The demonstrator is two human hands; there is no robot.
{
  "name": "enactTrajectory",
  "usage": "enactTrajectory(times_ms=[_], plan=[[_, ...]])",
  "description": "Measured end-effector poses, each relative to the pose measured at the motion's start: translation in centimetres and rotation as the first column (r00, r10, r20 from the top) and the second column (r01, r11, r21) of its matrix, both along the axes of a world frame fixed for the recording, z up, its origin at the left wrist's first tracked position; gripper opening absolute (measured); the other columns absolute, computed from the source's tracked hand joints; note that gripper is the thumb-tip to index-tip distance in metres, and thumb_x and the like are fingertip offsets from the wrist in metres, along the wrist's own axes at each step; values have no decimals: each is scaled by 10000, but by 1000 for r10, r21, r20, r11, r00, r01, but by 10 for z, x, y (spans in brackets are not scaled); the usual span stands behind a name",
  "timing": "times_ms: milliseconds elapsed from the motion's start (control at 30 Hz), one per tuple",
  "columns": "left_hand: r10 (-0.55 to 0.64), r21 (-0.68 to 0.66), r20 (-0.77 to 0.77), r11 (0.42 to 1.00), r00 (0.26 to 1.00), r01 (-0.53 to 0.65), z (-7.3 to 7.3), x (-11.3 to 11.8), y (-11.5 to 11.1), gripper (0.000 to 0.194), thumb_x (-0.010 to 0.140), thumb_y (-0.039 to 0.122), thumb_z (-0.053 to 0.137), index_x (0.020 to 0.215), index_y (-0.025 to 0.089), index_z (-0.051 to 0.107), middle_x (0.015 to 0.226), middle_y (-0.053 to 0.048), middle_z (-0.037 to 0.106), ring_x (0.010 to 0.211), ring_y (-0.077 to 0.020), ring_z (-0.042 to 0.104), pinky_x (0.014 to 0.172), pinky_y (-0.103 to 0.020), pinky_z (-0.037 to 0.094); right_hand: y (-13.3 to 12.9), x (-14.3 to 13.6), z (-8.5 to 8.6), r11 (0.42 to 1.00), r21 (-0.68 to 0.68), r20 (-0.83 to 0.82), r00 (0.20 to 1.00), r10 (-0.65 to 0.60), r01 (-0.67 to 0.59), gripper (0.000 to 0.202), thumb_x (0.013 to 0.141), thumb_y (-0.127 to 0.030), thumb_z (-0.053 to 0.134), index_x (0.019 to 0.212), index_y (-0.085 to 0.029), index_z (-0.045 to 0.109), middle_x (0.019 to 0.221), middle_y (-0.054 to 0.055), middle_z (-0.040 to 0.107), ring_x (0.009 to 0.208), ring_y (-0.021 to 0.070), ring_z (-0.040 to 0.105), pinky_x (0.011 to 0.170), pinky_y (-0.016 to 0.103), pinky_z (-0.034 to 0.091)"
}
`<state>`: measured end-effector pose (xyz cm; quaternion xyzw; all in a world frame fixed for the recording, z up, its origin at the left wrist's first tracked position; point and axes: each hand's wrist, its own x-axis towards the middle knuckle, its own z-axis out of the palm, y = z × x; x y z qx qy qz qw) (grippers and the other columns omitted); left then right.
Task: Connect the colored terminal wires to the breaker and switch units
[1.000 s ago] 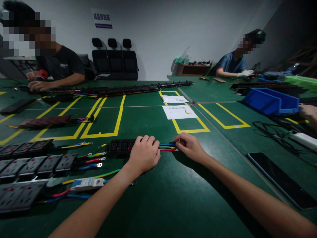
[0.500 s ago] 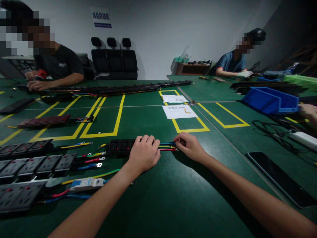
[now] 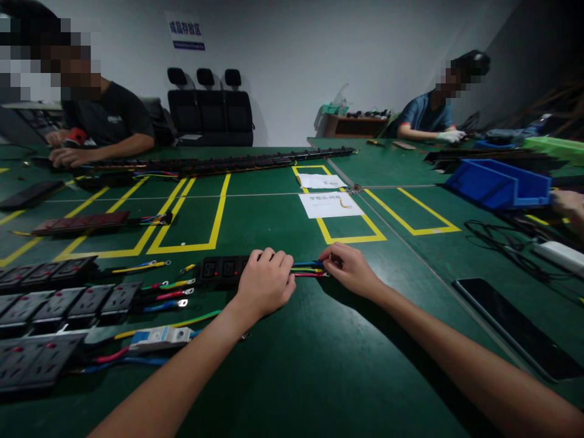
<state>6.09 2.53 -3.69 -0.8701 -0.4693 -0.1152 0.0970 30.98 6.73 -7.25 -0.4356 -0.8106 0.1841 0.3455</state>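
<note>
A black socket module strip point(image 3: 222, 271) lies on the green table in front of me. My left hand point(image 3: 267, 277) is wrapped over its right end, hiding that part. Blue, yellow-green and red wires point(image 3: 306, 269) run out from under that hand toward the right. At their far ends my right hand point(image 3: 345, 267) pinches the blue wire between thumb and fingers; the exact tip is hidden. The red wire's metal ring terminal shows just below those fingers. A short yellow wire end sticks out at the strip's left end.
More socket strips point(image 3: 68, 307) with ring-ended wires lie at the left, one beside a white breaker point(image 3: 160, 339). A phone point(image 3: 517, 325), cables and a blue bin point(image 3: 499, 184) are on the right. Paper labels point(image 3: 331, 205) lie ahead. Two people sit across; another person's hand point(image 3: 570, 205) shows far right.
Almost nothing differs. Both my hands keep their hold on the strip and the wire, in the same places.
</note>
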Motion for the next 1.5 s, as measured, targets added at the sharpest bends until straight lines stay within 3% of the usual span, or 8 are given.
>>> enactTrajectory(times_ms=[867, 1500], plan=[[-27, 6, 11, 1000, 1000, 27, -2, -1, 1, 335, 982, 339, 498, 1179, 158, 700, 1157, -115, 683, 1023, -288, 579, 832, -447, 407, -1, -1, 2, 1000, 2, 24, 1000, -6, 6, 114, 860, -142, 573, 874, -207, 665, 726, 4, 577, 640, 156, 525, 601, 284, 381], [-26, 2, -3, 1000, 1000, 26, -1, -1, 1, 257, 979, 330, 492, 1041, 171, 685, 1084, -104, 676, 987, -279, 570, 825, -435, 396, -1, -1, 2, 1000, -6, 31, 1000, -6, 7, 118, 866, -154, 564, 878, -204, 670, 740, 8, 587, 630, 151, 530, 589, 279, 381]])
